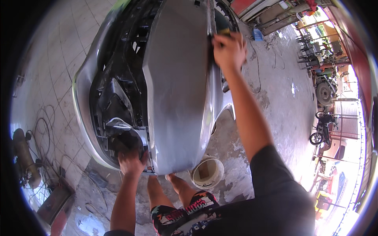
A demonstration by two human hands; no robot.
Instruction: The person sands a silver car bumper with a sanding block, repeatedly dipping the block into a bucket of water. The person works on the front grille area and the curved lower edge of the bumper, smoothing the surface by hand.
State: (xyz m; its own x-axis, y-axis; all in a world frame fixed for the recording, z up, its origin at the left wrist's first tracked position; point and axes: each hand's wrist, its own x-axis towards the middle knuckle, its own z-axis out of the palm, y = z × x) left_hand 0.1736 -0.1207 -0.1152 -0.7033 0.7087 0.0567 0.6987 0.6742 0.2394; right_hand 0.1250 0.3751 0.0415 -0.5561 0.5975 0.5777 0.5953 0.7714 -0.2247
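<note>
A large grey car bumper stands in front of me, with black openings and ribs on its left side. My left hand grips its near left end, next to a round dark opening. Some of those fingers are hidden behind the edge. At the far right edge of the bumper, my right hand is bent round a small yellowish piece, mostly covered by the fingers and blurred by motion. Its exact kind cannot be made out.
A white bucket stands on the floor by my feet, something brown inside it. At the left lie a tank-like compressor and loose hoses. Toward the right are a motorcycle and a wheel. A blue container sits beyond the bumper.
</note>
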